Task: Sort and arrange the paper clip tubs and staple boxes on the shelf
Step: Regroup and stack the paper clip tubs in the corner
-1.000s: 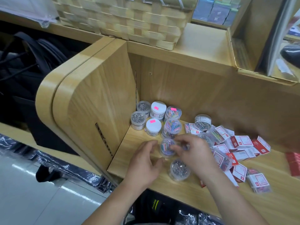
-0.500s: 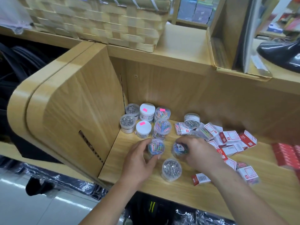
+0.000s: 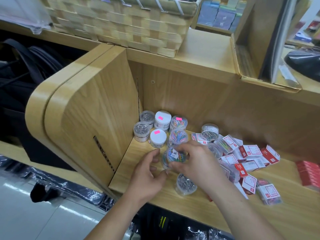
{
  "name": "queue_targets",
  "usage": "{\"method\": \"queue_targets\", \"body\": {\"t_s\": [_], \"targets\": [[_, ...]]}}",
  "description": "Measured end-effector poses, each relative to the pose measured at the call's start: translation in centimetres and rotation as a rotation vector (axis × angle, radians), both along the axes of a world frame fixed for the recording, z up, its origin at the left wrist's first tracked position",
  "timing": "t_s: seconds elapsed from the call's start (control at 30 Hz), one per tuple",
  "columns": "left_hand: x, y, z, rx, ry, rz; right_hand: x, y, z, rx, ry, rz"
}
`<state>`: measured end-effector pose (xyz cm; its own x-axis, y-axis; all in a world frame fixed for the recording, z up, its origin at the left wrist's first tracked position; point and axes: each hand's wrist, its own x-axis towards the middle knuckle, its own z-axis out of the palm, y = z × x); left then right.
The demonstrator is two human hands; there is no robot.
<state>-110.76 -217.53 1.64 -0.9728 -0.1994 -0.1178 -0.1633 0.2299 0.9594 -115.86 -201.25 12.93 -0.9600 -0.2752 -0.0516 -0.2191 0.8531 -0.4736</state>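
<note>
My right hand (image 3: 195, 163) grips a clear tub of coloured paper clips (image 3: 176, 155) and holds it on top of a second coloured tub (image 3: 164, 164). My left hand (image 3: 149, 174) curls round that lower tub, thumb at its base. A tub of silver clips (image 3: 186, 184) stands just in front of my hands. Several tubs (image 3: 158, 138) stand grouped in the back left corner of the wooden shelf (image 3: 131, 172). Red and white staple boxes (image 3: 249, 151) lie jumbled on the right, with a few tubs (image 3: 209, 131) among them.
The shelf's side panel (image 3: 97, 118) closes off the left. A woven basket (image 3: 121, 23) sits on the ledge above. A stack of red boxes (image 3: 310, 172) lies at the far right. Black bags (image 3: 19, 80) hang to the left.
My right hand has carried its coloured tub leftward onto the tub at my left hand. The view has also shifted slightly.
</note>
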Motion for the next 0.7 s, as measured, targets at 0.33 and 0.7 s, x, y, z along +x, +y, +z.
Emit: {"method": "queue_targets", "body": {"t_s": [0.33, 0.7], "targets": [[-1.3, -0.2, 1.4, -0.174, 0.121, -0.094, -1.1, 2.1, -1.7, -0.395, -0.171, -0.27], [-1.5, 0.4, 2.0, -0.243, 0.224, -0.088, -0.9, -0.1, -2.1, -0.639, -0.39, -0.173]]}}
